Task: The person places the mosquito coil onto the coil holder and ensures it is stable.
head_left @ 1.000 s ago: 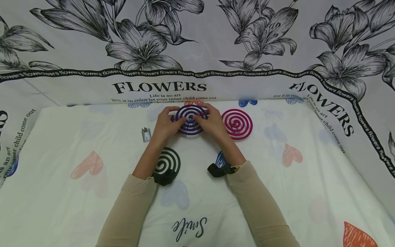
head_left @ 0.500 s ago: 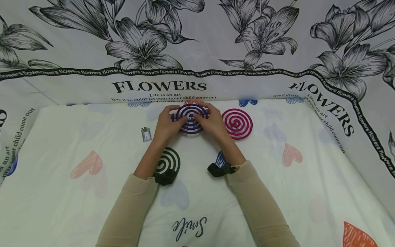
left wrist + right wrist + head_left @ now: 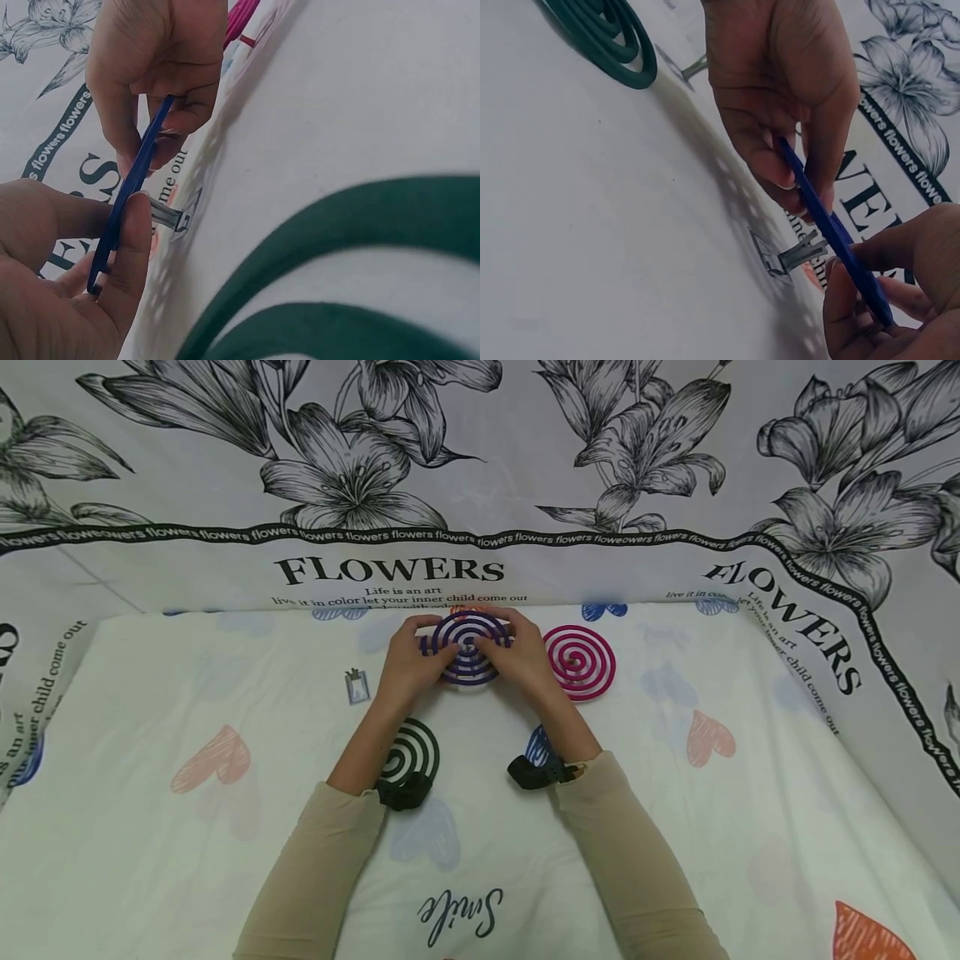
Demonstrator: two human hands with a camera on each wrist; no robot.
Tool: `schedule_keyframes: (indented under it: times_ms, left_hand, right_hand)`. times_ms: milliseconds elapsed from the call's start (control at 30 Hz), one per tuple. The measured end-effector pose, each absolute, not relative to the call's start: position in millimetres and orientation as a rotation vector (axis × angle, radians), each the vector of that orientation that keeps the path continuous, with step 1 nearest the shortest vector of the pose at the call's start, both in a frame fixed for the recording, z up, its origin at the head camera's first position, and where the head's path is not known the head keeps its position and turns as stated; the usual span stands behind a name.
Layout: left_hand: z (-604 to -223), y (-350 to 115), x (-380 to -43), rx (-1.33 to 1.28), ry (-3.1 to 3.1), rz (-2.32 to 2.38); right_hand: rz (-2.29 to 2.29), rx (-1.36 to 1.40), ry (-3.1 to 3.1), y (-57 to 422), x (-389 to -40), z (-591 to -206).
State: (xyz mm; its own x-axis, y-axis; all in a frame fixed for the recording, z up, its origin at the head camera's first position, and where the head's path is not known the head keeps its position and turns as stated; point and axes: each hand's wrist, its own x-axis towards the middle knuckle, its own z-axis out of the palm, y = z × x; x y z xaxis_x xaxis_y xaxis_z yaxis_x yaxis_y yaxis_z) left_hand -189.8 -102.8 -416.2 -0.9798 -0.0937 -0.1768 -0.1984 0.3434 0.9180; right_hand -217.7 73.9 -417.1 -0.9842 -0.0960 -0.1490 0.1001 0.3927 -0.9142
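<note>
A blue mosquito coil is held between both hands near the table's far edge. Left hand and right hand pinch opposite sides of it, thumbs on top near the centre and fingers under the rim. In the wrist views the coil appears edge-on, raised off the cloth. Close under its middle stands a small metal coil stand with an upright forked tab. To the right lies a pink mosquito coil. Beneath the left wrist is a green mosquito coil, partly hidden by the wrist strap.
Another metal coil stand sits left of the left hand. The white tablecloth has printed hearts and lettering. Flower-printed fabric rises behind the far edge. Black wrist straps hang below both wrists.
Both hands and the blue mosquito coil shift very slightly to the right, along with a small movement of the head view. The grip stays the same.
</note>
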Motion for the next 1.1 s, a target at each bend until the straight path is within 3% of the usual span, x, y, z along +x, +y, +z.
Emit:
schedule_keyframes:
  times_ms: [1100]
  left_hand:
    - [-409.8, -110.4, -190.9, -0.291, 2.534, 1.669]
  right_hand:
    - [-1.603, -0.034, 2.538, 66.6, -216.1, -420.6]
